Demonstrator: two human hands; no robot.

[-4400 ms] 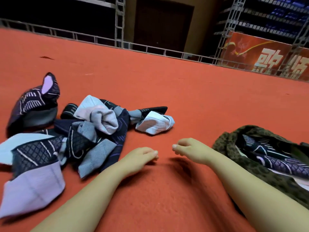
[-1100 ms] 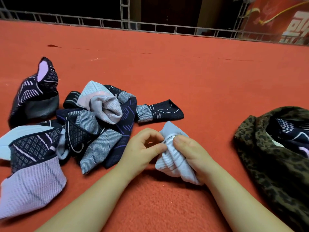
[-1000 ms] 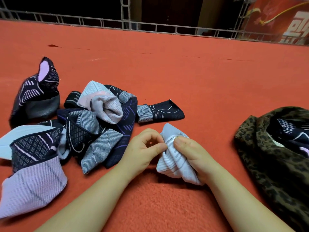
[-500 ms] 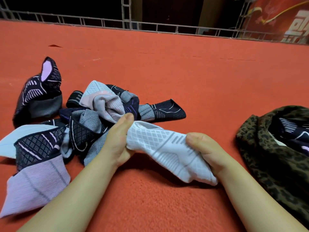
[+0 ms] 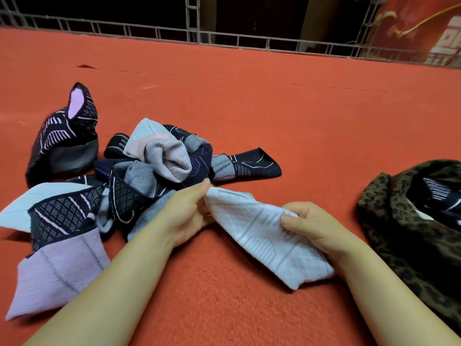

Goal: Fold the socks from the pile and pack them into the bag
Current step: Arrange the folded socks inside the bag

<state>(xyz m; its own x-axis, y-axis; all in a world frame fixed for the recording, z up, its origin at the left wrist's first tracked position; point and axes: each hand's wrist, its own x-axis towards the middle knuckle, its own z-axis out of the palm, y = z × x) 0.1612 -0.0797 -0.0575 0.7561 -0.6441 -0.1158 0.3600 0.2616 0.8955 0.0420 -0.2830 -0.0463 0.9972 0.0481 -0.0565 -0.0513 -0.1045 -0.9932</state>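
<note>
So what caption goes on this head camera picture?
Both hands stretch a pale blue sock between sock pile and leopard bag.

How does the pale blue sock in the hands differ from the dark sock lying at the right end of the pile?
The pale blue sock is light with grey markings; the dark sock is navy with thin white lines. The pale one is stretched between the left hand and right hand; the dark one lies untouched on the red carpet. Both are unfolded.

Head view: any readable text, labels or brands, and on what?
Red banner beyond the metal railing, top right: large pale characters, cut off by the frame and blurred, not readable.
Pale blue patterned sock in both hands: woven lines only, no lettering.
Leopard-print bag: no label visible.
</note>
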